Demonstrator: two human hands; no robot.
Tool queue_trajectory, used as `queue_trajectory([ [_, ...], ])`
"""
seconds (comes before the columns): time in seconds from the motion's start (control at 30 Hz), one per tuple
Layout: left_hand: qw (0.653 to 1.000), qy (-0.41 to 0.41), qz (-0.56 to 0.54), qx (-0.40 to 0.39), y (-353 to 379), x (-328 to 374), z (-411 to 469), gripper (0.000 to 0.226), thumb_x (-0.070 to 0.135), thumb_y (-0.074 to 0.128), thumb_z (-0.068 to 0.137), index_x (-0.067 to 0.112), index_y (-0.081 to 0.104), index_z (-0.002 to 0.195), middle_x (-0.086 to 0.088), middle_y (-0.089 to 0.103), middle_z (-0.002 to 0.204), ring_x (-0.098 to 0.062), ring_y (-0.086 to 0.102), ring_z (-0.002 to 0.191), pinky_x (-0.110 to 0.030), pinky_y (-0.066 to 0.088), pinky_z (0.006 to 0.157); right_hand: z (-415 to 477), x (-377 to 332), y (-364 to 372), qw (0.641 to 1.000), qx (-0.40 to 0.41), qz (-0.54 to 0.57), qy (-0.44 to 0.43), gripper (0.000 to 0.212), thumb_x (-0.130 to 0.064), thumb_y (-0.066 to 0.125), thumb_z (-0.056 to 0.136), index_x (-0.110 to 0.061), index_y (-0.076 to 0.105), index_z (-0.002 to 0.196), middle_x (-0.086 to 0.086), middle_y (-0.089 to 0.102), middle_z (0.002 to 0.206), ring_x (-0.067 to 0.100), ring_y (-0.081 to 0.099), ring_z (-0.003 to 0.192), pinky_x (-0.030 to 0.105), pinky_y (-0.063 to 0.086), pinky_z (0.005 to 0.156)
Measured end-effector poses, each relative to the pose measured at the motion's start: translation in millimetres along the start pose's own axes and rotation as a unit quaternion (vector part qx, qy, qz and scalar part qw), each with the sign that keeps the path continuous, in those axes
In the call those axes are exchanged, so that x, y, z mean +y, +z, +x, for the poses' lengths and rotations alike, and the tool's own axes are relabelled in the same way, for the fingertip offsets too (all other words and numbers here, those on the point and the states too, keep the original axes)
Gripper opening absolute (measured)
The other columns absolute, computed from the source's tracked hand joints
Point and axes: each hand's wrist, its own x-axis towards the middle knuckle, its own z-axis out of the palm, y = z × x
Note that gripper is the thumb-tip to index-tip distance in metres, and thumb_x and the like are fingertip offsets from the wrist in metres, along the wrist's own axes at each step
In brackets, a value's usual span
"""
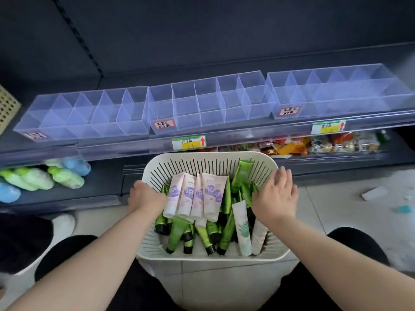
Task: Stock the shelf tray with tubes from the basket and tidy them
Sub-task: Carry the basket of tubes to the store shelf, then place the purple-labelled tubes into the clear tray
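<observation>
Progress: approx. nil. Clear plastic divided trays (224,102) on shelf hold no tubes yet. All stock sits in white slotted plastic basket (208,155) betw. knees: pink-lilac tubes (198,194) on top, green black-capped tubes (225,232) beneath. L hand (147,197) against pink tubes, fingers hidden, so grip can't tell. R hand (275,196) spread flat over green ones. Remaining: all stocking and tidying.
</observation>
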Motion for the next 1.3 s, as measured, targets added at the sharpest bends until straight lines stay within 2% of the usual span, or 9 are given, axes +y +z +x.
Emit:
queue_trajectory([
  [0.07, 0.999, 0.028, 0.030, 0.022, 6.4, 2.6, -2.0, 0.064, 0.018, 0.067, 0.078, 0.002, 0.037, 0.133, -0.019, 0.043, 0.136, -0.039, 0.045, 0.122, -0.048, 0.044, 0.096, 3.2, -4.8, 6.9, 0.993, 0.004, -0.071, -0.096, 0.075, -0.025, 0.037, 0.091, -0.004, -0.004, 0.150, 0.016, -0.014, 0.157, 0.032, -0.019, 0.144, 0.051, -0.001, 0.118],
  [0.17, 0.989, 0.104, 0.105, 0.022, 12.1, 0.9, -10.8, 0.073, 0.024, 0.065, 0.082, 0.008, 0.028, 0.143, -0.013, 0.029, 0.146, -0.035, 0.036, 0.128, -0.049, 0.041, 0.098, 7.3, -9.2, 16.6, 0.971, -0.021, -0.133, -0.198, 0.071, -0.016, 0.036, 0.088, -0.013, 0.006, 0.152, 0.011, -0.014, 0.158, 0.029, -0.023, 0.143, 0.052, -0.008, 0.115],
  [0.37, 0.961, 0.164, 0.222, -0.011, 1.8, -4.2, -27.8, 0.059, 0.026, 0.058, 0.085, 0.013, 0.037, 0.139, -0.014, 0.010, 0.157, -0.034, 0.017, 0.142, -0.046, 0.033, 0.110, -14.1, -4.4, 25.3, 0.963, -0.012, -0.160, -0.215, 0.070, -0.021, 0.040, 0.092, -0.015, 0.006, 0.153, 0.007, -0.011, 0.159, 0.028, -0.021, 0.143, 0.052, -0.006, 0.115],
  [0.47, 0.929, 0.278, 0.243, -0.005, 1.3, 1.5, -36.5, 0.046, 0.026, 0.057, 0.089, 0.017, 0.049, 0.134, -0.011, 0.030, 0.151, -0.030, 0.026, 0.139, -0.040, 0.032, 0.109, -22.4, -7.8, 22.5, 0.962, -0.017, -0.141, -0.233, 0.070, -0.023, 0.041, 0.094, -0.015, 0.004, 0.153, 0.007, -0.011, 0.159, 0.026, -0.017, 0.145, 0.050, -0.001, 0.117],
  [0.63, 0.901, 0.388, 0.195, -0.011, 7.4, 24.1, -42.0, 0.032, 0.011, 0.049, 0.092, 0.026, 0.063, 0.116, 0.004, 0.062, 0.122, -0.020, 0.057, 0.110, -0.030, 0.044, 0.076, -15.1, -26.6, 10.8, 0.957, 0.044, -0.079, -0.276, 0.059, -0.026, 0.047, 0.095, -0.019, 0.024, 0.148, 0.004, 0.020, 0.156, 0.022, 0.013, 0.145, 0.043, 0.016, 0.117],
  [0.73, 0.872, 0.430, 0.236, -0.001, 5.5, 37.3, -24.1, 0.033, 0.011, 0.048, 0.089, 0.030, 0.062, 0.111, 0.003, 0.066, 0.112, -0.022, 0.061, 0.101, -0.033, 0.049, 0.075, 2.1, -34.1, 5.0, 0.957, 0.073, -0.071, -0.273, 0.050, -0.030, 0.042, 0.097, -0.021, 0.029, 0.145, 0.001, 0.026, 0.154, 0.020, 0.018, 0.144, 0.043, 0.020, 0.116],
  [0.97, 0.809, 0.517, 0.271, 0.070, -24.0, 60.8, -6.0, 0.032, 0.015, 0.049, 0.094, 0.028, 0.059, 0.121, 0.005, 0.065, 0.117, -0.018, 0.059, 0.105, -0.037, 0.053, 0.076, 31.4, -60.7, -26.8, 0.948, 0.117, -0.068, -0.290, 0.050, -0.034, 0.042, 0.098, -0.020, 0.031, 0.144, 0.003, 0.029, 0.152, 0.022, 0.026, 0.139, 0.041, 0.028, 0.109],
  [1.13, 0.835, 0.501, 0.170, 0.148, -55.2, 69.4, -7.5, 0.031, 0.017, 0.047, 0.096, 0.022, 0.057, 0.125, 0.002, 0.062, 0.121, -0.018, 0.052, 0.113, -0.036, 0.048, 0.084, 27.0, -78.5, -57.2, 0.930, 0.200, -0.070, -0.300, 0.044, -0.030, 0.048, 0.094, -0.020, 0.039, 0.137, 0.004, 0.040, 0.140, 0.025, 0.038, 0.125, 0.040, 0.036, 0.100],
  [1.3, 0.855, 0.446, 0.183, 0.190, -77.5, 63.4, -1.5, 0.045, 0.016, 0.057, 0.089, 0.016, 0.045, 0.132, -0.003, 0.046, 0.134, -0.024, 0.040, 0.123, -0.038, 0.042, 0.094, 26.6, -107.9, -68.3, 0.920, 0.204, -0.080, -0.326, 0.061, -0.032, 0.040, 0.098, -0.015, 0.014, 0.151, 0.006, 0.013, 0.158, 0.024, 0.011, 0.145, 0.044, 0.022, 0.114],
])
